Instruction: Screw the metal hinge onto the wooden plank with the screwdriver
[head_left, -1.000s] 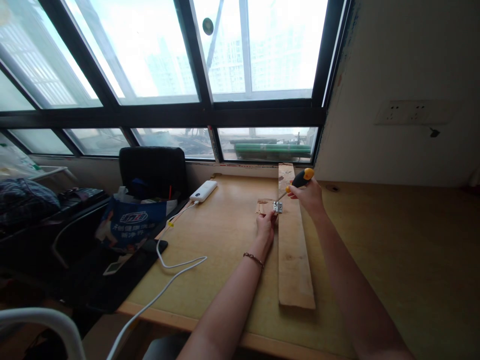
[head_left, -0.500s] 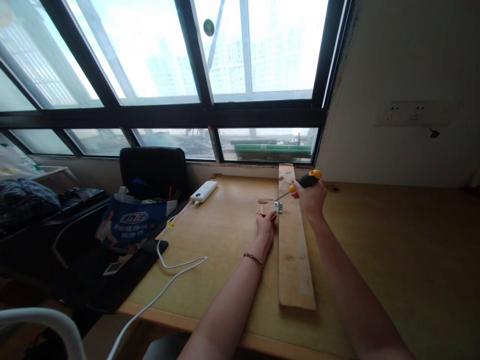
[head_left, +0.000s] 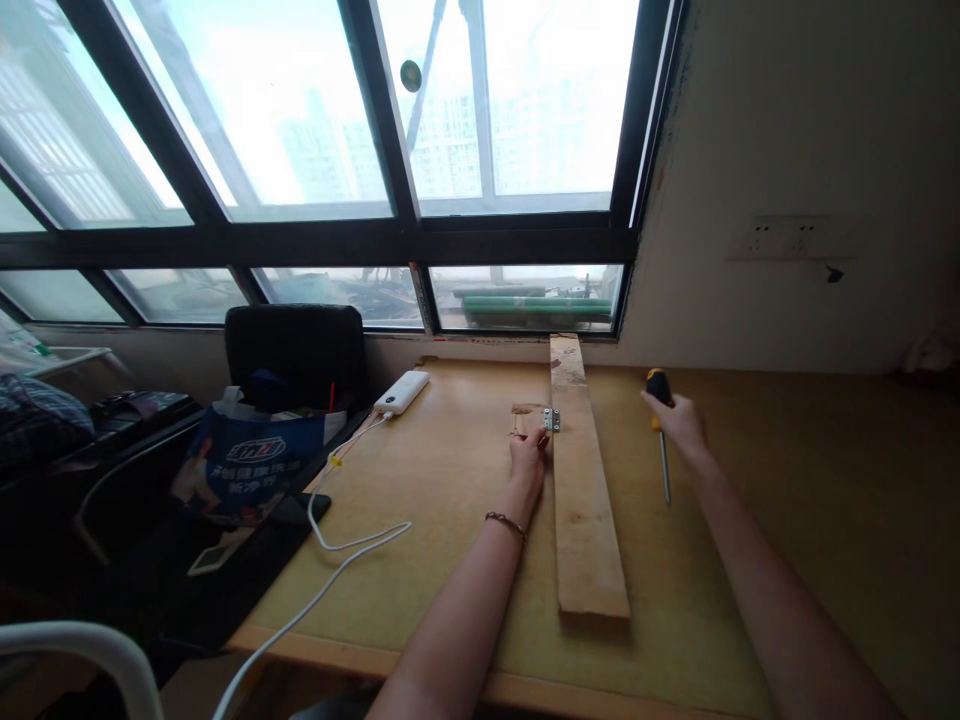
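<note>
A long wooden board (head_left: 589,500) lies lengthwise on the table, its far end close to the window. Against its left edge sits a small wood piece (head_left: 525,413), and a metal hinge (head_left: 551,420) spans the joint between the two. My left hand (head_left: 529,455) is closed at the near side of the small piece, fingertips gripping it just below the hinge. To the right of the board, my right hand (head_left: 681,420) is wrapped round a screwdriver (head_left: 660,425) with a black and yellow handle. Its shaft points down toward the near edge, apart from the board.
On the left of the table (head_left: 442,560) lies a white power bank (head_left: 403,393) with a white cable (head_left: 352,560) trailing over the near edge. A black chair (head_left: 296,350) holding a blue bag (head_left: 247,450) stands beyond the table's left side. A wall socket (head_left: 784,238) is at right.
My right hand has moved right, taking the screwdriver off the hinge and turning its tip downward. My left hand stays at the small wood piece.
</note>
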